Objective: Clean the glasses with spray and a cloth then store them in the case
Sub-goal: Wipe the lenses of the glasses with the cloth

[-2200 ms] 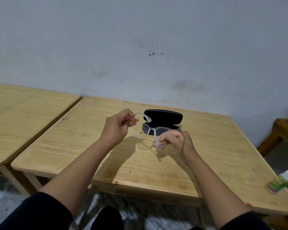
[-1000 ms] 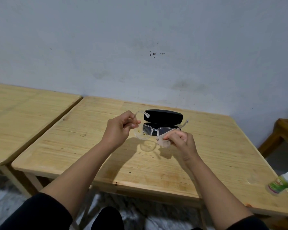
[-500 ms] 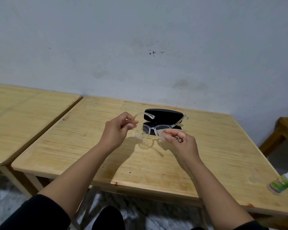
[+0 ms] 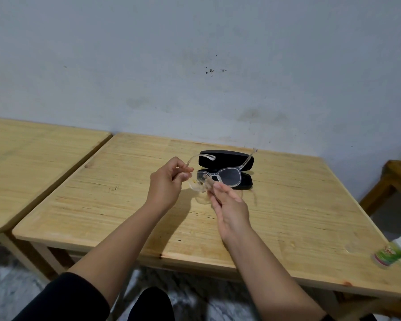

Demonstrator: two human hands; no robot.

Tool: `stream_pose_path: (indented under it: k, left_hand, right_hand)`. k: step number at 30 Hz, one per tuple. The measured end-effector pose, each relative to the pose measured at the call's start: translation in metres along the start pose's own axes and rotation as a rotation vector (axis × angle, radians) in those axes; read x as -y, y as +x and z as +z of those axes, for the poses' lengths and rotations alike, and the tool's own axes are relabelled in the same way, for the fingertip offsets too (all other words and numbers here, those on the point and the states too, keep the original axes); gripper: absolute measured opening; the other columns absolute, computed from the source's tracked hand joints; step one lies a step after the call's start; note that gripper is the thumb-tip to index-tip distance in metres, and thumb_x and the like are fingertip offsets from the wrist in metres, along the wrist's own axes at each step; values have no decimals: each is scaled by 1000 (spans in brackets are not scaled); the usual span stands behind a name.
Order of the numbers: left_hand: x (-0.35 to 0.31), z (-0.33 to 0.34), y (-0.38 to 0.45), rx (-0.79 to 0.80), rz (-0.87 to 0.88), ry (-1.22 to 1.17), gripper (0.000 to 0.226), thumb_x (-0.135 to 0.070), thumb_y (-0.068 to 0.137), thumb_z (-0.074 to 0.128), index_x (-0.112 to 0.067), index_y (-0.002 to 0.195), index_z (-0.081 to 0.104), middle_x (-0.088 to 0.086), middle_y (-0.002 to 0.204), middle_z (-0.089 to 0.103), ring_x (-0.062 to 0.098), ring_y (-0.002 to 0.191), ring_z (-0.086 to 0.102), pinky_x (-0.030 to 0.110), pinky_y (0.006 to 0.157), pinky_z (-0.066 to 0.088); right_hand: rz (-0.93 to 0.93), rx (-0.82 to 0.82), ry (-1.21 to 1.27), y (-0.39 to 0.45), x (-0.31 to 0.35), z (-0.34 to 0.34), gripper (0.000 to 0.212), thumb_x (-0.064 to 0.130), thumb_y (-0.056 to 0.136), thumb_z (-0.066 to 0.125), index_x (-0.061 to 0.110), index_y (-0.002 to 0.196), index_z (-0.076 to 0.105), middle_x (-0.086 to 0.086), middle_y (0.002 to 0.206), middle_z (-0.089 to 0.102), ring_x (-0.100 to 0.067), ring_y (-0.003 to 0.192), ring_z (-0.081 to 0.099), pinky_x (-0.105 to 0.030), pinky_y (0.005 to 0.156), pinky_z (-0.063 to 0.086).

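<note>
The left hand [image 4: 166, 184] holds the clear-framed glasses [image 4: 218, 176] above the wooden bench [image 4: 287, 216], its thumb and curled fingers pinching the frame at the hinge end of one lens, where the temple arm bends away toward the wall. The glasses hang in the air with their arms unfolded and pointing away from the person, the lenses facing back toward the camera. The right hand [image 4: 229, 205] comes up from below with its fingers [image 4: 218, 187] stretched toward the lens nearer the left hand and pressed against it; a small pale cloth [image 4: 209, 183] appears to be pinched at the fingertips against that lens, though it is blurred and hard to make out. That lens carries yellowish specks, while the other lens looks dark against what lies behind it. Just behind the glasses, the black case [image 4: 227, 159] lies open on the bench, its lid standing up toward the wall and its lower half flat on the wood. A spray bottle [image 4: 394, 252] with a green label lies on its side at the near right edge of the bench, well apart from both hands. A second wooden bench [image 4: 33, 163] stands just beside the first on the left, and a grey wall [image 4: 195, 66] with a few dark marks rises behind both.
</note>
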State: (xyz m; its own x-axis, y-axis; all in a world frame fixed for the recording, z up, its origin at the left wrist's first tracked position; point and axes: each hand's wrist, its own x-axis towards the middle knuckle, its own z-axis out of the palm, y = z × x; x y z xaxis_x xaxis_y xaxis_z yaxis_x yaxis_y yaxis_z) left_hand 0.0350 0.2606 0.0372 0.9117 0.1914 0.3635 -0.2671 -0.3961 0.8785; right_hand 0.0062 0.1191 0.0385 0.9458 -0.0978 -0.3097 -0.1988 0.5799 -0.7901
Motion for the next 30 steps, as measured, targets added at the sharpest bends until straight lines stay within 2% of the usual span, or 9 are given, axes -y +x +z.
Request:
stream_pose_path:
  k: [3, 6, 9, 11, 15, 20, 23, 26, 30]
  left_hand:
    - [-4, 5, -4, 22, 25, 7, 19, -4, 86, 60, -20, 77, 57, -11, 88, 72, -6, 85, 66, 4, 71, 46]
    - [-5, 6, -6, 26, 34, 17, 27, -5, 84, 62, -28, 72, 54, -10, 88, 73, -2, 85, 67, 12, 72, 48]
    - [-4, 4, -8, 47, 42, 12, 29, -5, 84, 62, -29, 70, 53, -9, 86, 72, -2, 85, 67, 13, 74, 50]
    - [-3, 5, -9, 73, 57, 0, 28, -3, 84, 62, -26, 71, 53, -9, 85, 72, 0, 88, 68, 18, 78, 53]
    - [-2, 8, -13, 101, 87, -22, 17, 0, 84, 60, -14, 76, 55, -7, 86, 72, -3, 89, 67, 20, 79, 54]
    - [-7, 10, -11, 87, 109, -52, 27, 1, 84, 60, -22, 72, 53, -9, 81, 71, 1, 83, 67, 19, 75, 52]
    - [-8, 10, -10, 96, 99, -57, 31, 3, 83, 59, -23, 70, 52, -12, 79, 70, -3, 81, 66, 12, 71, 50]
    - [-5, 6, -9, 114, 77, -87, 30, 3, 85, 58, -21, 70, 51, -11, 83, 71, -5, 86, 67, 16, 76, 53]
    - [-3, -1, -8, 133, 66, -70, 26, -2, 86, 59, -22, 71, 52, -8, 88, 72, -2, 89, 67, 18, 79, 54]
  right_hand:
    - [-41, -77, -42, 2, -6, 14, 10, 4, 83, 66, 12, 85, 70, -6, 92, 72, -17, 93, 68, -27, 91, 49]
    - [-124, -177, -121, 6, -14, 22, 13, 8, 85, 65, 20, 83, 71, 3, 88, 71, -14, 94, 66, -25, 90, 49]
    - [-185, -176, -215, 0, -21, 24, 18, 16, 92, 55, 18, 101, 71, 14, 103, 65, -4, 97, 59, -10, 77, 42]
    - [-219, -174, -239, -4, -24, 25, 25, 19, 95, 50, 18, 113, 67, 22, 103, 60, 2, 96, 54, -6, 69, 37]
    - [-261, -204, -219, -8, -23, 27, 23, 23, 96, 50, 22, 111, 68, 8, 110, 68, -5, 101, 60, -13, 80, 42]
    - [-304, -160, -270, -9, -23, 28, 20, 16, 94, 54, 19, 101, 72, 9, 95, 73, -6, 92, 68, -13, 79, 51]
    - [-289, -119, -313, -10, -22, 25, 21, 10, 92, 54, 20, 96, 73, 17, 86, 70, 3, 82, 67, -9, 73, 52]
    - [-272, -63, -423, -11, -23, 22, 21, 13, 92, 55, 27, 92, 71, 17, 87, 69, -3, 88, 66, -13, 73, 51]
    - [-232, 43, -543, -9, -16, 18, 21, 18, 93, 54, 28, 85, 71, 12, 92, 70, -6, 83, 64, -10, 63, 44]
